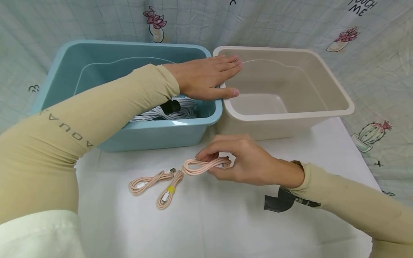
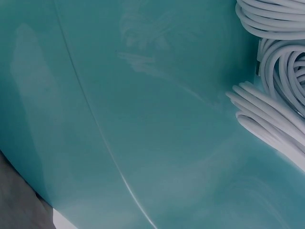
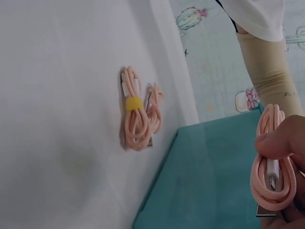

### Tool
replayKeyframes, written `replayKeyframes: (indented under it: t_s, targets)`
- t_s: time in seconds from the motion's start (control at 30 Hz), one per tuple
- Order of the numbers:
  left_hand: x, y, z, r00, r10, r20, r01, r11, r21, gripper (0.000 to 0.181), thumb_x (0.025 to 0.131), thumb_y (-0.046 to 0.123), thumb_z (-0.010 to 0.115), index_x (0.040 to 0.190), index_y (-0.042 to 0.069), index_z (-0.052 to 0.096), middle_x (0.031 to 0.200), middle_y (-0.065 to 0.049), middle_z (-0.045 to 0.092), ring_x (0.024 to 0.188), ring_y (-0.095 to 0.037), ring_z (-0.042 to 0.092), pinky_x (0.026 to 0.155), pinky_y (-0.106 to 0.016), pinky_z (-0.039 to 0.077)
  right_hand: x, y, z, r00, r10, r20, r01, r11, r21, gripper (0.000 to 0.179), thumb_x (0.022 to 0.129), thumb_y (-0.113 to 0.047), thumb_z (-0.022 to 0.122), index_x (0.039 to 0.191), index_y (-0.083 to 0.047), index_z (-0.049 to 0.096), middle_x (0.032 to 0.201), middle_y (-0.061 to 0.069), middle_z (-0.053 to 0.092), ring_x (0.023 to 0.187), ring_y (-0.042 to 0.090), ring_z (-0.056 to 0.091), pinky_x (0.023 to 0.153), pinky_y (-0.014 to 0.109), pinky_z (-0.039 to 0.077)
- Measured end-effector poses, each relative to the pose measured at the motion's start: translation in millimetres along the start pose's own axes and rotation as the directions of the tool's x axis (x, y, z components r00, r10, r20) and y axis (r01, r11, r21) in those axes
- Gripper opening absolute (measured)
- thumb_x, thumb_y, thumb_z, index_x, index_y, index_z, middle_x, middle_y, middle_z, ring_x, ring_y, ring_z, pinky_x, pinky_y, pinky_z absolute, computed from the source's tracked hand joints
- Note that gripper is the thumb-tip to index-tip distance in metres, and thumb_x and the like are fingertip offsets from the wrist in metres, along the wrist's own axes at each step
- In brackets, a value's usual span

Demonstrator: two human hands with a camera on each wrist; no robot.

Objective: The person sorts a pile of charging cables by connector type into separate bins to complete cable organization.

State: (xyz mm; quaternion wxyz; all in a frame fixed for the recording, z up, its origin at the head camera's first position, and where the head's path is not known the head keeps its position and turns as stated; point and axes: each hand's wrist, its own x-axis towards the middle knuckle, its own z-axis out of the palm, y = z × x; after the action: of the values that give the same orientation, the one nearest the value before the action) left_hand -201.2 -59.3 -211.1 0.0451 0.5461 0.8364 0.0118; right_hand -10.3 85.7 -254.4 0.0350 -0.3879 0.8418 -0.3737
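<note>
My right hand pinches a coiled pink USB charging cable above the white cloth, in front of the bins. In the right wrist view, the thumb lies across this coil, and its white connector shows. My left hand lies palm down with fingers straight over the adjoining rims of the blue bin and the beige bin. Two more pink coiled cables lie on the cloth: one with a yellow tie, the other just left of it.
Bundled white cables lie inside the blue bin, partly hidden by the left sleeve; the left wrist view shows these white coils close up. A white cloth covers the table. A patterned curtain hangs behind the bins.
</note>
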Motion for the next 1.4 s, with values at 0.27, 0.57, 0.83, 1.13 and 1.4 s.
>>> replayKeyframes:
  t_s: [0.27,0.57,0.83,1.13,1.4]
  targets:
    - [0.2,-0.1,1.3,1.0,-0.01,-0.007,0.01,1.0,0.007,0.083,0.096,0.069,0.021,0.158,0.017,-0.001,0.166,-0.001,-0.003,0.156,-0.016,-0.005,0.13,-0.038,0.001,0.0,-6.0,-22.1,0.999,-0.037,0.005,0.037,0.999,-0.035,0.032,0.08,-0.008,0.076,0.111,-0.018,0.072,0.102,-0.009,0.071,0.078,0.0,0.055,0.064,0.016,0.047]
    - [2.1,0.5,-0.2,1.0,-0.008,-0.011,0.008,1.0,0.012,0.083,0.096,0.068,0.022,0.158,0.016,0.0,0.166,-0.002,-0.003,0.156,-0.017,-0.005,0.13,-0.038,0.001,4.9,-22.6,-59.0,0.985,-0.103,-0.139,0.11,0.993,0.046,0.032,0.076,0.006,0.076,0.104,-0.008,0.074,0.094,-0.001,0.072,0.074,0.007,0.054,0.055,0.018,0.041]
    - [1.6,-1.2,0.7,1.0,-0.01,-0.005,0.011,1.0,0.008,0.084,0.096,0.069,0.022,0.158,0.017,-0.001,0.166,-0.002,-0.005,0.156,-0.018,-0.006,0.13,-0.039,0.002,4.3,-22.6,-83.0,0.976,-0.036,-0.215,0.066,0.988,0.136,0.036,0.071,0.018,0.072,0.104,0.004,0.071,0.097,0.012,0.072,0.084,0.016,0.062,0.072,0.02,0.054]
    - [1.3,-2.0,-0.8,1.0,-0.003,0.018,0.002,1.0,0.016,0.081,0.097,0.065,0.02,0.157,0.016,-0.003,0.166,-0.002,-0.006,0.156,-0.018,-0.007,0.13,-0.039,0.001,6.2,-6.8,-108.5,0.934,0.057,-0.354,0.051,0.956,0.289,0.038,0.067,0.028,0.068,0.104,0.02,0.065,0.097,0.017,0.073,0.084,0.021,0.066,0.078,0.019,0.057]
    - [2.4,-2.4,-0.2,1.0,-0.016,0.016,0.016,1.0,-0.005,0.086,0.094,0.072,0.021,0.157,0.018,-0.002,0.166,0.0,-0.007,0.156,-0.017,-0.008,0.129,-0.039,0.0,3.6,8.0,-134.4,0.874,0.218,-0.435,-0.042,0.925,0.378,0.038,0.071,0.02,0.072,0.108,0.016,0.066,0.096,0.012,0.074,0.08,0.019,0.069,0.074,0.018,0.059]
